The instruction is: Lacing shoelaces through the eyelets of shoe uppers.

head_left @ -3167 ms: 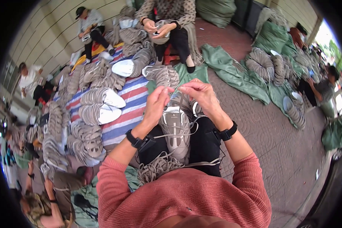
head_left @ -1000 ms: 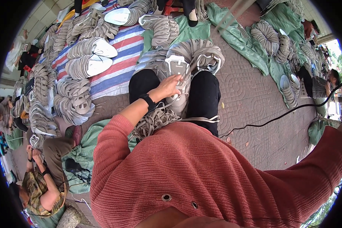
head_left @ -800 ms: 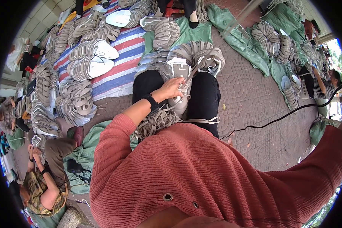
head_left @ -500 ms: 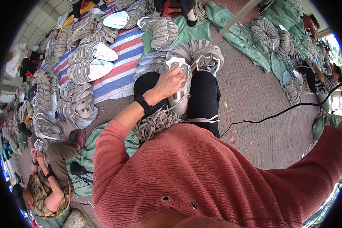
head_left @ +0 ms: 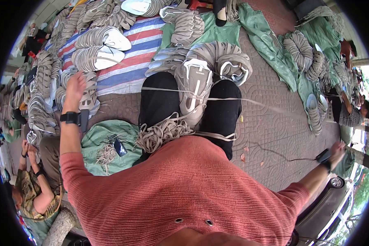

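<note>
A grey-beige upper of a sports shoe (head_left: 196, 84), with white trim and tongue, lies between my knees. A long flat beige shoelace (head_left: 223, 99) crosses it and stretches out to both sides, blurring toward the ends. My left hand (head_left: 75, 87) is raised far out at the left, its blurred fingers closed on the lace where it runs that way. My right hand (head_left: 337, 153) is far out at the right, small in view, with fingers closed where the lace leads; the lace near it is too faint to follow. A tangle of shoelaces (head_left: 162, 133) rests in my lap.
Curved stacks of uppers (head_left: 233, 65) stand just beyond my knees. More bundles (head_left: 102, 47) lie on a striped sheet (head_left: 127, 84). A green sack (head_left: 104, 143) with loose laces lies at the left, near another person (head_left: 39, 184). Green sheeting (head_left: 274, 57) and a parked car (head_left: 326, 207) are at the right.
My left hand has moved from the shoe upper out to the left. My right arm has come down, bringing its hand into view. The lace now lies sideways across my knees.
</note>
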The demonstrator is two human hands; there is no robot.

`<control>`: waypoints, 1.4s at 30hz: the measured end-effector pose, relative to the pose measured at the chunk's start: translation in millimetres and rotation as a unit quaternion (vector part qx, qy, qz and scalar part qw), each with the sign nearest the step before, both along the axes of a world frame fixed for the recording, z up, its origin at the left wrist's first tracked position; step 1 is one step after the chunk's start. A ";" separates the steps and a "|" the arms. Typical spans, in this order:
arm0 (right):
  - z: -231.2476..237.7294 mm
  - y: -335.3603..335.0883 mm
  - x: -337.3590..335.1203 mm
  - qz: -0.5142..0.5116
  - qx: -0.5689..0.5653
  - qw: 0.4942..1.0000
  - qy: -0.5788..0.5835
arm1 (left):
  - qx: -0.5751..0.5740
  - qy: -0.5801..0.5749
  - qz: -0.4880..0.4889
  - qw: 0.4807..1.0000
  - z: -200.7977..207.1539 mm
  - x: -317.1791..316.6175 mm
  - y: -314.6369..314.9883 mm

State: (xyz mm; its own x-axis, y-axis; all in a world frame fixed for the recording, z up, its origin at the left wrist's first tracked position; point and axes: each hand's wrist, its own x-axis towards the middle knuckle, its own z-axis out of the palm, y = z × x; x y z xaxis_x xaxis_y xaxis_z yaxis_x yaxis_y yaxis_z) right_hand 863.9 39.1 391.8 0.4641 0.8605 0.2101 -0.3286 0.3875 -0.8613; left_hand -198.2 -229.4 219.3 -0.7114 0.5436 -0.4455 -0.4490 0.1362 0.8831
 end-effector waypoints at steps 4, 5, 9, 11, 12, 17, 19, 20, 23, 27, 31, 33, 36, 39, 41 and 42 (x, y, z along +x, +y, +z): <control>-135.1 -10.7 -146.8 -0.125 -0.300 0.942 -0.087 | -0.180 0.217 -0.038 0.959 -6.5 0.1 -57.8; -131.6 -26.9 -224.6 0.002 -0.291 0.941 -0.172 | -0.205 0.304 -0.111 0.924 -3.7 23.5 -54.7; -115.4 -81.6 -460.2 0.344 -0.126 0.794 -0.486 | -0.025 0.197 -0.692 0.694 -6.0 185.6 39.0; -134.2 -108.0 -527.3 0.527 -0.051 0.742 -0.411 | -0.009 0.193 -0.747 0.636 29.9 272.3 65.6; -128.8 -120.7 -552.5 0.599 -0.050 0.687 -0.408 | 0.007 0.214 -0.760 0.614 27.6 289.1 68.6; -147.4 -128.2 -576.6 0.728 -0.108 0.586 -0.339 | 0.039 0.182 -0.737 0.650 22.1 293.6 51.2; -158.4 -126.8 -571.0 0.742 -0.087 0.568 -0.347 | 0.010 0.113 -0.748 0.654 28.8 291.9 44.4; -161.5 -127.3 -569.9 0.752 -0.064 0.555 -0.350 | 0.009 0.102 -0.725 0.681 30.1 290.2 42.4; -162.1 -128.5 -570.6 0.783 -0.083 0.494 -0.368 | 0.043 0.075 -0.664 0.743 24.2 284.3 41.5; -153.6 -120.4 -568.6 0.760 -0.212 0.522 -0.324 | 0.015 0.091 -0.610 0.787 9.6 258.8 34.8; -178.8 -112.2 -562.2 0.738 -0.172 0.549 -0.354 | -0.065 0.240 -0.589 0.769 -5.6 244.0 22.2; -189.0 -109.2 -560.2 0.734 -0.158 0.542 -0.378 | -0.108 0.293 -0.595 0.740 -4.3 243.1 18.5; -185.1 -107.0 -560.6 0.727 -0.160 0.532 -0.403 | -0.240 0.457 -0.530 0.673 -5.4 241.8 12.0; -191.4 -104.7 -556.9 0.716 -0.162 0.539 -0.413 | -0.275 0.503 -0.510 0.642 -8.2 235.6 10.9; -194.2 -103.6 -558.7 0.712 -0.146 0.547 -0.417 | -0.326 0.521 -0.561 0.555 0.4 236.5 15.4; -194.2 -103.6 -560.2 0.706 -0.146 0.556 -0.414 | -0.327 0.520 -0.562 0.554 0.8 241.8 17.5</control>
State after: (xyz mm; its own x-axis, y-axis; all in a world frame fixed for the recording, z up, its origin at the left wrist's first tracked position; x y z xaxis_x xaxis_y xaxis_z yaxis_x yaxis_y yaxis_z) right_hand 303.7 -64.5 197.6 -0.8691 0.2971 -0.3954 0.4278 0.0504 -0.9025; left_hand 43.6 -211.9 220.2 -0.1441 0.8684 -0.4746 0.9492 0.2568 0.1817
